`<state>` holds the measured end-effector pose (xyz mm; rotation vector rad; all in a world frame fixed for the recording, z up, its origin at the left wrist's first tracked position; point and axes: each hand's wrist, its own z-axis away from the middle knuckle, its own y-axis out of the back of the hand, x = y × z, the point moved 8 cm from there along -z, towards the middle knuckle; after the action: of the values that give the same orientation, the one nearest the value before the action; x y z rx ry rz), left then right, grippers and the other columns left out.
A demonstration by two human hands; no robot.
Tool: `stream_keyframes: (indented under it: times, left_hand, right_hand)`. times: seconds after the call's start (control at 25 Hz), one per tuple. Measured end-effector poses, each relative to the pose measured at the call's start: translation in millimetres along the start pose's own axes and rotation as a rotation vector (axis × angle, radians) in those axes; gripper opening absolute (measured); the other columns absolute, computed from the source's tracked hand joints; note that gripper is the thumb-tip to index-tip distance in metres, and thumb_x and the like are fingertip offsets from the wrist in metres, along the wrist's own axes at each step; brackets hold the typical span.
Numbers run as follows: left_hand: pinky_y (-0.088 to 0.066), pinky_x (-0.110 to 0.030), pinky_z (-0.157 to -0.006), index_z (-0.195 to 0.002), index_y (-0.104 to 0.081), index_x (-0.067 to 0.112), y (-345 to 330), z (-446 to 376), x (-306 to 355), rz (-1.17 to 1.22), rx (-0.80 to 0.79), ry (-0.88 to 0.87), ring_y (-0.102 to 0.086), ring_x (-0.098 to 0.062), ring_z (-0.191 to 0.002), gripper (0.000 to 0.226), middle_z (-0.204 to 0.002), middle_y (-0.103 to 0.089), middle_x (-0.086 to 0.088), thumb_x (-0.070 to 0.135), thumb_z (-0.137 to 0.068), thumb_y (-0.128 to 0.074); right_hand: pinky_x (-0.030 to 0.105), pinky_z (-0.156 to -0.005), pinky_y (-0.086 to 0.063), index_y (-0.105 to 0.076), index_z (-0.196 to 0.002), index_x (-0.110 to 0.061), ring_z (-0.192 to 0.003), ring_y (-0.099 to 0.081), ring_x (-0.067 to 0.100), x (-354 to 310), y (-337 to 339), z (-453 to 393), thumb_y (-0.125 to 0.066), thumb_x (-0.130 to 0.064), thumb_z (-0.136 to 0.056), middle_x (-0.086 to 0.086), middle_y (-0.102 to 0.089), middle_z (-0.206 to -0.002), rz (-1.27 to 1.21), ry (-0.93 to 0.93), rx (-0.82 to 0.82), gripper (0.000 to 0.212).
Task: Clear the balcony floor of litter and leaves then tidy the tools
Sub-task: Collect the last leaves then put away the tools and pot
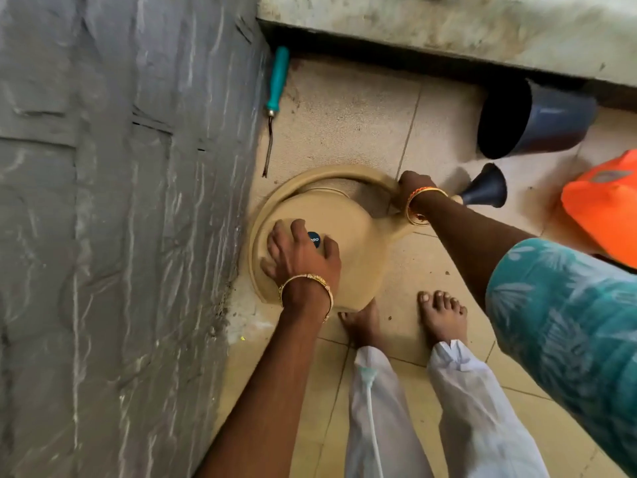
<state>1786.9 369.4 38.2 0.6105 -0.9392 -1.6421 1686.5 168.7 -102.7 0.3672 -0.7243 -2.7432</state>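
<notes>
Beige tiled floor (344, 108), grey wall left; tool-tidying step: left hand (300, 253) presses watering can (358, 243) body, right hand (412, 184) grips handle; next, set it against wall

There is one beige watering can (348, 243) with a single dark blue rose (484, 191) on its spout, one hand tool with a teal handle (277, 82) lying by the wall, one dark blue plant pot (548, 119) tipped on its side, and one orange plastic item (606, 208) at the right edge, too cropped to name. Two hands are in view, the left hand (300, 253) and the right hand (412, 188), each wrist ringed with gold bangles whose exact number cannot be told. Two bare feet (441, 315) stand on the tiles.
</notes>
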Motion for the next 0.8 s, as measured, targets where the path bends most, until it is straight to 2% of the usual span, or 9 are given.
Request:
stream_keyframes:
  times: [0.08,0.24,0.32,0.4,0.44,0.48,0.56,0.68,0.8]
  left_hand:
    - [-0.032,-0.043,-0.101,-0.133,-0.043,0.016,2,-3,8,0.037,-0.041,-0.017,-0.034,-0.028,-0.132,0.048,-0.143,-0.036,-0.009,0.037,-0.091,-0.050]
    - [-0.033,-0.040,-0.103,-0.143,-0.030,0.014,15,-7,31,0.031,-0.088,-0.104,-0.029,-0.030,-0.136,0.057,-0.151,-0.025,-0.013,0.028,-0.092,-0.050]
    - [-0.030,-0.040,-0.108,-0.149,-0.018,0.018,29,-12,46,-0.055,-0.059,-0.196,-0.023,-0.031,-0.140,0.068,-0.155,-0.016,-0.014,0.022,-0.091,-0.052]
    - [-0.024,-0.043,-0.112,-0.151,-0.012,0.023,39,-19,57,-0.174,-0.080,-0.268,-0.014,-0.031,-0.144,0.079,-0.158,-0.010,-0.012,0.020,-0.088,-0.058]
    - [-0.024,-0.043,-0.112,-0.150,-0.019,0.024,43,-22,62,-0.212,-0.129,-0.291,-0.017,-0.031,-0.143,0.076,-0.156,-0.017,-0.011,0.021,-0.087,-0.061]
    - [-0.028,-0.042,-0.110,-0.145,-0.032,0.022,46,-24,66,-0.250,-0.195,-0.319,-0.028,-0.031,-0.139,0.065,-0.150,-0.033,-0.012,0.024,-0.087,-0.062]
    - [-0.041,-0.036,-0.098,-0.127,-0.055,0.017,50,-15,71,-0.322,-0.344,-0.394,-0.052,-0.032,-0.119,0.041,-0.127,-0.059,-0.013,0.029,-0.089,-0.062]
    - [-0.046,-0.031,-0.087,-0.114,-0.065,0.015,59,25,68,-0.322,-0.501,-0.437,-0.059,-0.031,-0.106,0.032,-0.113,-0.066,-0.013,0.033,-0.088,-0.064]
    - [-0.043,-0.030,-0.087,-0.116,-0.064,0.015,67,80,69,-0.372,-0.525,-0.496,-0.058,-0.032,-0.108,0.032,-0.113,-0.066,-0.013,0.033,-0.090,-0.061]
  right_hand:
    - [0.036,-0.086,-0.046,-0.054,-0.121,-0.005,-0.107,-0.056,0.035,0,0,10,-0.061,-0.011,-0.083,0.019,-0.059,-0.119,-0.107,0.017,-0.009,0.039]
    - [0.034,-0.081,-0.051,-0.062,-0.114,-0.014,-0.091,-0.064,0.029,-12,15,51,-0.054,-0.008,-0.086,0.014,-0.067,-0.101,-0.419,0.094,0.055,0.030]
    - [0.036,-0.077,-0.053,-0.062,-0.115,-0.014,-0.081,-0.063,0.024,-20,23,78,-0.051,-0.006,-0.088,0.011,-0.066,-0.093,-0.488,0.165,-0.012,0.030]
    - [0.039,-0.080,-0.053,-0.061,-0.118,-0.014,-0.085,-0.060,0.023,-26,31,106,-0.051,0.000,-0.087,0.010,-0.064,-0.095,-0.461,0.262,-0.088,0.035]
    - [0.039,-0.082,-0.052,-0.061,-0.117,-0.013,-0.089,-0.059,0.023,-28,36,120,-0.052,0.001,-0.085,0.009,-0.064,-0.098,-0.422,0.314,-0.102,0.037]
    - [0.037,-0.084,-0.050,-0.062,-0.115,-0.013,-0.093,-0.058,0.023,-29,39,133,-0.053,0.002,-0.083,0.009,-0.064,-0.100,-0.386,0.374,-0.106,0.036]
    - [0.030,-0.082,-0.046,-0.063,-0.112,-0.011,-0.095,-0.058,0.024,-29,44,160,-0.058,0.002,-0.079,0.009,-0.065,-0.103,-0.336,0.465,-0.085,0.036]
    - [0.029,-0.083,-0.045,-0.065,-0.111,-0.010,-0.100,-0.059,0.027,-18,49,191,-0.058,0.004,-0.073,0.011,-0.067,-0.106,-0.267,0.456,0.022,0.041]
    - [0.037,-0.080,-0.048,-0.069,-0.102,-0.007,-0.094,-0.059,0.036,-1,62,237,-0.057,0.010,-0.066,0.017,-0.066,-0.094,-0.222,0.420,0.201,0.041]
